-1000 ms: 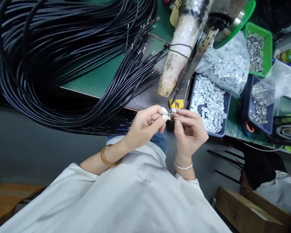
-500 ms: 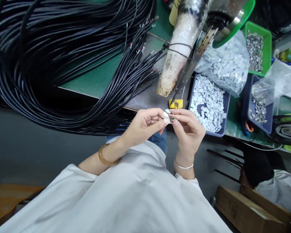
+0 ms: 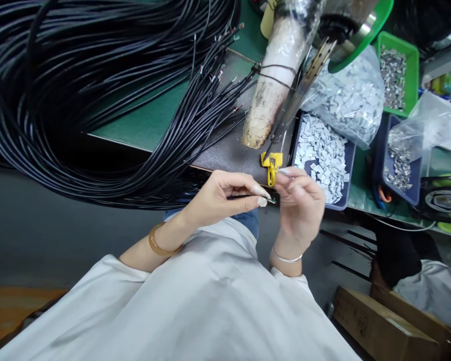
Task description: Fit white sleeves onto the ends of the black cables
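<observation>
My left hand (image 3: pixel 235 196) pinches the end of a black cable (image 3: pixel 242 196) between thumb and fingers. A short green and pale wire tip (image 3: pixel 271 200) sticks out past the fingertips. Just right of that tip, my right hand (image 3: pixel 299 198) is raised with its fingers curled together, blurred by motion. Something pale shows at its fingertips; whether it is a small piece or a fingernail I cannot make out. A yellow-handled tool (image 3: pixel 271 163) lies at the bench edge, close above the right fingertips.
A large bundle of black cables (image 3: pixel 135 165) covers the left of the green bench (image 3: pixel 135 123). A blue tray (image 3: pixel 348 188) of small white pieces stands at right, beneath a plastic bag (image 3: pixel 353 100). Behind are a green tray (image 3: pixel 413 75) and a wrapped white post (image 3: pixel 268 85).
My hands have come apart. The right hand moved slightly right, away from the cable end. My left hand keeps its pinch, and more of the yellow-handled tool shows.
</observation>
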`<state>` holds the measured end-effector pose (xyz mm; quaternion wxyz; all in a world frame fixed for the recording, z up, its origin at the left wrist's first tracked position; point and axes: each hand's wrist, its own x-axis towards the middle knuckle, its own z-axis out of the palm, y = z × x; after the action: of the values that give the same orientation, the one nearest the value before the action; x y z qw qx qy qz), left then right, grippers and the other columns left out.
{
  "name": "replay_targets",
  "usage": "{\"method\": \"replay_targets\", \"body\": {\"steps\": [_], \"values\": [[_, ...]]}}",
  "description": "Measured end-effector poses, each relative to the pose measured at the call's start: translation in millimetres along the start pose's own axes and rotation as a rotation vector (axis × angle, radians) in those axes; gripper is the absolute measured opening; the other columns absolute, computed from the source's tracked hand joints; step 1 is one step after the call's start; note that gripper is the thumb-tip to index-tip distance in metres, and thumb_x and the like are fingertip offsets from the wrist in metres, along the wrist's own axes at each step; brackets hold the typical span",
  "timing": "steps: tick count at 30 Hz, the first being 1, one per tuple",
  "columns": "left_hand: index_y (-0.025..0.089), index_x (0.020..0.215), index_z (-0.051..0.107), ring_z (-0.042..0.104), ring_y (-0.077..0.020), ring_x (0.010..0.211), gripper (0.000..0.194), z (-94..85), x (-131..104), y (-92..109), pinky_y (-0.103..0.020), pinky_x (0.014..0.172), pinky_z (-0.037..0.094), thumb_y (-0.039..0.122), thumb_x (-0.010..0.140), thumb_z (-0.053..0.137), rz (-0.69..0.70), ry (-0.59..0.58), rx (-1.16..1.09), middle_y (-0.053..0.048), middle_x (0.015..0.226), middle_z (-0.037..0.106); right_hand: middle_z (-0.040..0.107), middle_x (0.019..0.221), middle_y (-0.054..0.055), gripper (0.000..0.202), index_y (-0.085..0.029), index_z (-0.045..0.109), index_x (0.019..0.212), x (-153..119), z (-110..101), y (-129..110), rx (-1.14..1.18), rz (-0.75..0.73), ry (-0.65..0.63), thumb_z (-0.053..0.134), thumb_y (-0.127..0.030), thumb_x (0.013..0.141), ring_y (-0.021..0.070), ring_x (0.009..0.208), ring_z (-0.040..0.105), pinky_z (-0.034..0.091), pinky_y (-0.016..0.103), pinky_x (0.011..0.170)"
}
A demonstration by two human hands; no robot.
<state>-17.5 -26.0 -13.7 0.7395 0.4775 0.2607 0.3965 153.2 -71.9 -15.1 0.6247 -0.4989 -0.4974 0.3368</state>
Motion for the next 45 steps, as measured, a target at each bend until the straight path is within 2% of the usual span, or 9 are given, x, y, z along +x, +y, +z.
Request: {"method": "replay_targets", "body": {"steps": [4, 9, 16, 22, 26, 28, 35, 41, 45], "values": [[0.014, 0.078, 0.073, 0.059, -0.0064, 0.057, 0.012, 0.9, 0.9, -0.7, -0.015, 0.054, 0.048, 0.023, 0.079, 0.080, 0.060, 0.177, 0.083, -0.001, 0.069, 0.071, 0.075, 0.096, 0.002, 0.007, -0.025, 0.076, 0.089, 0.6, -0.7, -5.3, -0.242, -0.117, 0.162, 0.069, -0.023, 0.089, 0.0167, 0.091, 0.075, 0.067, 0.034, 0.078], [0.014, 0.082, 0.070, 0.057, -0.0071, 0.058, 0.010, 2.0, 0.8, -8.7, -0.018, 0.054, 0.046, 0.023, 0.085, 0.073, 0.178, 0.217, 0.226, -0.001, 0.072, 0.069, 0.076, 0.103, 0.001, 0.019, -0.029, 0.077, 0.100, -5.4, 11.0, -7.3, -0.310, -0.089, -0.035, 0.072, -0.016, 0.087, 0.0153, 0.097, 0.074, 0.066, 0.031, 0.079], [0.016, 0.084, 0.071, 0.045, -0.0075, 0.056, 0.004, -1.4, -2.5, -13.0, -0.022, 0.055, 0.038, 0.015, 0.087, 0.068, 0.482, 0.216, 0.683, 0.001, 0.068, 0.063, 0.076, 0.102, 0.002, 0.008, -0.025, 0.075, 0.092, -3.6, 14.6, -5.9, -0.291, -0.021, -0.038, 0.069, -0.019, 0.089, 0.0154, 0.095, 0.075, 0.066, 0.031, 0.082], [0.017, 0.083, 0.061, 0.046, -0.0067, 0.051, 0.016, 2.9, -3.5, -9.2, -0.020, 0.049, 0.036, 0.029, 0.090, 0.068, 0.121, 0.108, 0.202, 0.004, 0.060, 0.055, 0.075, 0.103, 0.003, 0.009, -0.021, 0.069, 0.083, -0.7, 6.1, 4.1, -0.142, 0.011, -0.073, 0.067, -0.023, 0.091, 0.0170, 0.094, 0.076, 0.067, 0.034, 0.083], [0.016, 0.083, 0.063, 0.039, -0.0050, 0.044, 0.024, 0.5, 2.1, -1.6, -0.018, 0.043, 0.030, 0.036, 0.084, 0.075, -0.057, 0.152, -0.092, 0.006, 0.052, 0.049, 0.073, 0.099, 0.002, 0.010, -0.022, 0.067, 0.085, 2.8, 3.0, 2.4, -0.228, -0.138, 0.168, 0.062, -0.021, 0.094, 0.0162, 0.088, 0.076, 0.068, 0.033, 0.077], [0.014, 0.081, 0.066, 0.035, -0.0035, 0.044, 0.021, 0.6, 5.9, 0.4, -0.017, 0.042, 0.028, 0.032, 0.080, 0.078, -0.064, 0.174, -0.104, 0.006, 0.053, 0.048, 0.073, 0.097, 0.002, 0.010, -0.025, 0.068, 0.093, 2.1, 6.6, -2.9, -0.344, -0.244, 0.223, 0.059, -0.020, 0.096, 0.0172, 0.090, 0.076, 0.069, 0.036, 0.079], [0.014, 0.070, 0.066, 0.042, -0.0031, 0.049, 0.014, 3.8, 14.4, 1.0, -0.016, 0.048, 0.034, 0.019, 0.072, 0.079, 0.001, 0.215, -0.038, 0.004, 0.059, 0.057, 0.078, 0.104, 0.001, 0.021, -0.027, 0.066, 0.107, -9.6, 18.7, -0.5, -0.468, -0.489, 0.032, 0.064, -0.013, 0.091, 0.0188, 0.092, 0.076, 0.066, 0.035, 0.076], [0.015, 0.071, 0.069, 0.045, -0.0062, 0.051, 0.016, -1.3, 15.7, 1.3, -0.020, 0.051, 0.039, 0.028, 0.077, 0.077, 0.000, 0.198, -0.026, 0.005, 0.055, 0.052, 0.077, 0.098, 0.003, 0.010, -0.025, 0.064, 0.097, -5.3, 11.8, 9.6, -0.371, -0.269, 0.078, 0.065, -0.018, 0.091, 0.0187, 0.089, 0.076, 0.066, 0.036, 0.074], [0.015, 0.070, 0.071, 0.051, -0.0079, 0.055, 0.020, -2.8, 17.0, -0.5, -0.021, 0.054, 0.042, 0.033, 0.075, 0.081, -0.018, 0.201, -0.016, 0.004, 0.056, 0.054, 0.077, 0.098, 0.002, 0.014, -0.025, 0.065, 0.096, -1.2, 9.8, 10.2, -0.427, -0.362, 0.048, 0.069, -0.015, 0.088, 0.0191, 0.090, 0.076, 0.066, 0.037, 0.078]]}}
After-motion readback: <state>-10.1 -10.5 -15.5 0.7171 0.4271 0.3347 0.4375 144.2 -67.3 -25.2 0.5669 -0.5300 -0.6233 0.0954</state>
